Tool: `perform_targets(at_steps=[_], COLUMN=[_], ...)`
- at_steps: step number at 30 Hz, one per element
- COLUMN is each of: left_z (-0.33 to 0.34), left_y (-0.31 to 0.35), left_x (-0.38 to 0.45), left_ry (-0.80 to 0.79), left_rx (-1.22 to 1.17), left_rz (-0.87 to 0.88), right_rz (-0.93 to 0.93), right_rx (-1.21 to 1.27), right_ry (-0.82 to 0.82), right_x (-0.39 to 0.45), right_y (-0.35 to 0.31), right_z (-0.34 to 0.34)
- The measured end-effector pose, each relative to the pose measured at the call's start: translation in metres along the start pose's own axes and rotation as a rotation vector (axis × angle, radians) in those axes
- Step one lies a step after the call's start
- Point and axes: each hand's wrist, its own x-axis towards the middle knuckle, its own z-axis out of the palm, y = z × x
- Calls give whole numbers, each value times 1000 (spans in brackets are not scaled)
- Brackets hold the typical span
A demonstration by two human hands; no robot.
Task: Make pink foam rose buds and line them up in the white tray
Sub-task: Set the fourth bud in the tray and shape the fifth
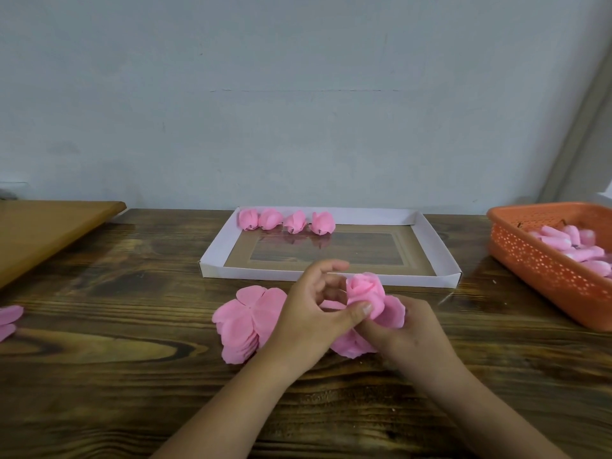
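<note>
I have both hands closed on a half-wrapped pink foam rose bud (366, 293) above the dark wooden tabletop (132, 376): right hand (409, 329) underneath steadying its base, left hand (314, 313) pinching a petal in with the thumb. The shallow white cardboard tray (440, 256) sits just behind, four finished buds (286, 220) lined along its far wall.

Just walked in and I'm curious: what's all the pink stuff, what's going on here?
A person is making foam roses at a wooden table. Both hands, left hand and right hand, are wrapping petals around a rose bud. A stack of loose pink petals lies beside them. Four finished buds sit in a row along the far edge of the white tray. An orange basket holds more pink pieces.
</note>
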Motion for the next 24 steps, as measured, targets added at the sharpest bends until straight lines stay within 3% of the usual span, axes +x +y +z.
perform_targets(at_steps=[5,12,24], left_z=[-1,-9,-12], left_y=[-1,2,9], left_x=[0,3,3], left_ry=[23,58,41], left_rx=[-2,-63,-111], left_rz=[-28,-99,-133], right_rz=[15,2,117], right_rx=[4,199,366], right_ry=[-56,-301,-249], right_x=[2,1,7], right_y=[8,-5,2], right_z=[0,-10,-14])
